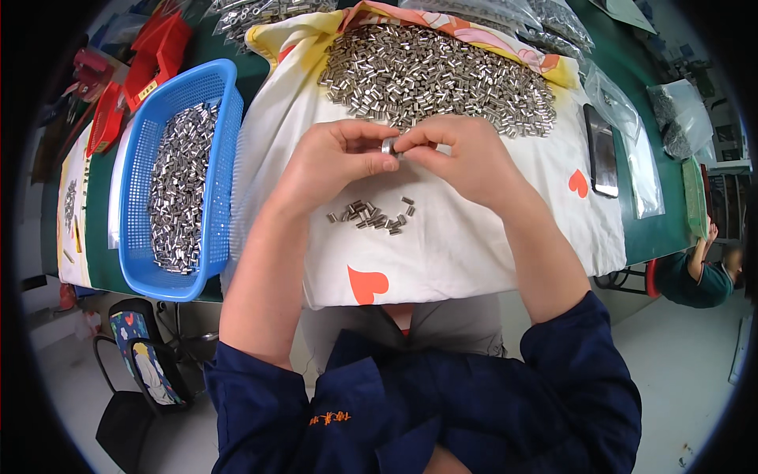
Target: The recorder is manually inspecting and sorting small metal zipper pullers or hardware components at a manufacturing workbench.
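Note:
Over the white cloth [442, 261], my left hand [335, 162] pinches a silver metal ring [388, 145] between thumb and fingers. The fingers of my right hand [466, 154] are closed against the ring's right side; whatever sits between them is too small to make out. Just beyond both hands spreads a large heap of short metal cylinders [442, 71]. Closer to me lies a small loose group of the same cylinders [371, 216].
A blue plastic basket [221, 174] with many metal cylinders stands at the left, near red bins [158, 47]. On the right lie a phone [602, 150] and clear plastic bags [632, 126]. Another person [695, 276] is at the far right; an office chair [138, 379] stands lower left.

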The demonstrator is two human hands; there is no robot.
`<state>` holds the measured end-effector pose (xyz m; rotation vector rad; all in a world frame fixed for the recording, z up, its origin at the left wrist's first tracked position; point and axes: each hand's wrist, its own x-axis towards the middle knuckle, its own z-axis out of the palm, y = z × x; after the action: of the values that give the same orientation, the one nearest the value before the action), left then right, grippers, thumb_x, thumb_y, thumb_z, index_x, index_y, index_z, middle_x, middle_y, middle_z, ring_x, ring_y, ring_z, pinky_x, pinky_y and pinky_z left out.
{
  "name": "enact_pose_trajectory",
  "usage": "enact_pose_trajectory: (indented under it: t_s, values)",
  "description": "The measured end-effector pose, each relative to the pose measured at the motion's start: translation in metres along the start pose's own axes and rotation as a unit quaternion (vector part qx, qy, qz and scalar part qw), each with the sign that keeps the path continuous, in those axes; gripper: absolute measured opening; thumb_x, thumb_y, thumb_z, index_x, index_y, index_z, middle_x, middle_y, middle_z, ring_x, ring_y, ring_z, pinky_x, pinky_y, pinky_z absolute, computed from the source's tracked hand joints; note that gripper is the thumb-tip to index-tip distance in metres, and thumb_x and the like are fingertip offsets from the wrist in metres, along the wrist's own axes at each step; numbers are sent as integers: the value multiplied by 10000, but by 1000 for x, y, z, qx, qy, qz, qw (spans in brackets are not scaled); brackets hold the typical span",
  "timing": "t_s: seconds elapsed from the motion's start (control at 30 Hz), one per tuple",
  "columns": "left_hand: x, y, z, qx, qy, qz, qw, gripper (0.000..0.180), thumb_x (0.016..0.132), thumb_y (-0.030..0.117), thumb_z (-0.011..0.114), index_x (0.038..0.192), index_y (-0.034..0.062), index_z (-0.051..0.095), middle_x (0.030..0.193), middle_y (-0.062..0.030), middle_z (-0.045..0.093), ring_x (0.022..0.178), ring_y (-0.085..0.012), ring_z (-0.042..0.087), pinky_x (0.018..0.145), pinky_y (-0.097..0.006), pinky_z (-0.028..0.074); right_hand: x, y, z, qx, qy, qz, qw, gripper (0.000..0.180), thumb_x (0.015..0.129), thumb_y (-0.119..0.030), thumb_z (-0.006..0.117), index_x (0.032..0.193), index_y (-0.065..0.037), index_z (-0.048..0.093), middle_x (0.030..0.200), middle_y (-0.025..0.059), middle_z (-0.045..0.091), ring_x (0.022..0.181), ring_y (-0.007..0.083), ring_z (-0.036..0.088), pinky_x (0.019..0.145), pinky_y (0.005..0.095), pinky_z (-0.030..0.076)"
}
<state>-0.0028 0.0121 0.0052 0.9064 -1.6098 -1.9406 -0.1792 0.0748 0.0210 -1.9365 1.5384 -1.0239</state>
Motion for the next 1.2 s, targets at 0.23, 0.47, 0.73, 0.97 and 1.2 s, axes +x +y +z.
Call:
enact_pose_trajectory:
  t_s: [0.23,0.47,0.73,0.97,1.2]
  values:
    - [-5,3,1,-7,-63,-70,995,319,686,7,697,989,-23,601,772,10,566,685,-42,517,636,-178,444,7,6,-8,41,-50,89,994,127,721,-111,629,819,-31,629,731,50,606,629,114,545,592,235,440]
    - [-5,4,-2,-3,-93,-55,994,310,686,4,693,985,-8,609,761,19,549,704,-39,511,628,-180,442,4,18,20,-196,11,-30,980,89,713,-110,582,761,-41,609,773,95,586,786,274,543,730,365,425]
    - [-2,4,0,-16,-32,-22,999,323,710,17,680,1015,-17,582,812,-2,584,722,-53,546,659,-183,451,3,14,15,-173,48,-8,984,64,707,-86,570,734,-41,607,738,92,593,722,251,566,678,346,453]
    - [1,0,-4,-1,-17,-1,1000,335,726,30,668,1038,-30,562,863,-38,617,778,-75,575,717,-196,460,0,-1,1,90,-14,66,994,71,723,-48,598,785,-18,614,734,29,603,634,92,530,599,223,438]
    - [3,-3,-2,4,10,6,1000,335,728,36,667,1037,-40,562,861,-68,632,783,-95,583,717,-204,459,-2,-3,13,-33,49,-19,998,78,710,-75,591,770,-29,607,719,94,602,665,219,591,603,296,473]
